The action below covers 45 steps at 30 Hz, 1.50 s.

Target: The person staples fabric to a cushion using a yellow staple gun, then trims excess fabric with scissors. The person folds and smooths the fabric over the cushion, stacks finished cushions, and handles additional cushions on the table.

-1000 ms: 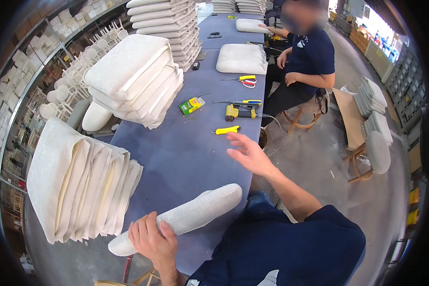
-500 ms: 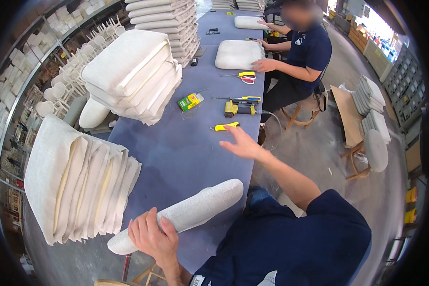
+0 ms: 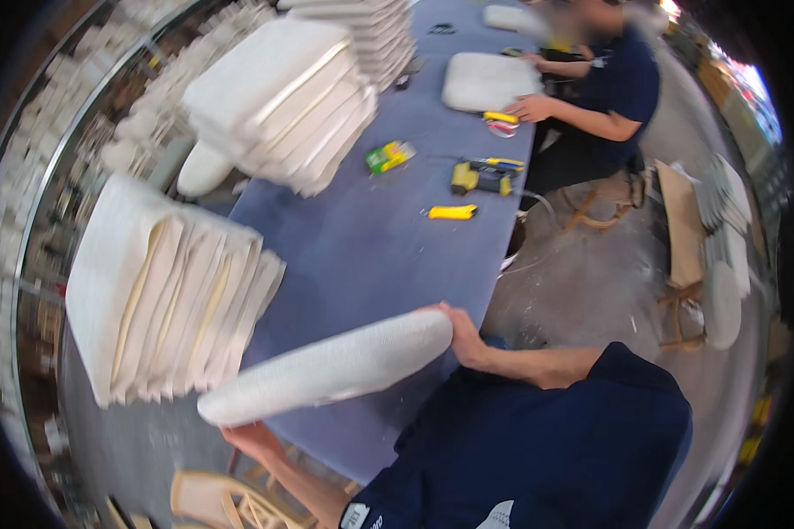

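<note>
A light grey, fabric-covered seat cushion is tilted on edge above the near end of the blue-covered table. My left hand grips its lower left end from beneath, most of the fingers hidden behind it. At the opposite end, my right hand is closed round the cushion's tip. Beyond, a yellow utility knife lies on the table, with a yellow-and-black staple gun and its air hose farther off. A green-and-yellow box rests to their left.
Fabric-covered pads form a near stack and a far stack on the left. Yellow-handled scissors lie near a seated co-worker, whose hands are on another cushion. A wooden chair frame stands at lower left.
My right hand has come back from beside the utility knife to the cushion's right end. My left hand has shifted from the cushion's upper side to underneath. The view has turned slightly.
</note>
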Available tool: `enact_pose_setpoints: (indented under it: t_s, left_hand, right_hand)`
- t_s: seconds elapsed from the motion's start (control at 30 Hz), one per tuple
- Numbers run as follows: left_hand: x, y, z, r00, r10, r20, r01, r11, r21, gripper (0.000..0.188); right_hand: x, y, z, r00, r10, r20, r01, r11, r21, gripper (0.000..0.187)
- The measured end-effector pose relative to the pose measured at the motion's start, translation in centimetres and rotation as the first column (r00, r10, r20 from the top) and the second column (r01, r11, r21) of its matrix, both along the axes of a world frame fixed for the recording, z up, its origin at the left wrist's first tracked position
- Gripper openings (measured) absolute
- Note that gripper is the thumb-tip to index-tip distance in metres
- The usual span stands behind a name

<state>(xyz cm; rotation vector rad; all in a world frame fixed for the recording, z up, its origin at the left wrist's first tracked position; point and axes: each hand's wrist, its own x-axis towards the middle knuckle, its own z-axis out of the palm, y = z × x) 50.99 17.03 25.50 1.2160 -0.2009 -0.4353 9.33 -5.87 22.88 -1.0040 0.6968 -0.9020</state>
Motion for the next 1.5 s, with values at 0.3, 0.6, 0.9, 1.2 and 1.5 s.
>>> enact_pose_setpoints:
  t_s: [0.3, 0.6, 0.9, 1.2, 1.5]
  left_hand:
    - [-6.9, -3.8, 6.8, 0.944, 0.325, 0.058, -0.314, 0.939, -0.143, 0.064]
    - [-17.8, -9.9, 4.2, 0.813, 0.279, 0.511, -0.323, 0.946, -0.003, 0.052]
    - [-20.8, -11.5, 8.3, 0.628, 0.284, 0.724, -0.631, 0.73, 0.261, 0.05]
    - [-27.7, -22.5, 13.7, -0.099, -0.614, 0.783, -0.595, 0.668, 0.448, 0.07]
    - [-26.1, -23.9, 13.3, -0.151, -0.568, 0.809, -0.546, 0.731, 0.411, 0.067]
  right_hand:
    - [-1.0, -10.4, -6.0, 0.941, -0.201, 0.273, 0.258, 0.946, -0.195, 0.044]
    - [-5.8, -20.3, -1.1, 0.989, -0.113, 0.096, 0.142, 0.912, -0.385, 0.075]
    - [-6.4, -17.6, 11.6, 0.882, -0.183, -0.434, -0.309, 0.47, -0.827, 0.056]
    - [-8.2, -22.3, 5.8, 0.93, -0.36, 0.068, 0.357, 0.933, 0.05, 0.076]
    - [-7.0, -20.2, 9.8, 0.962, -0.266, -0.053, 0.146, 0.67, -0.728, 0.063]
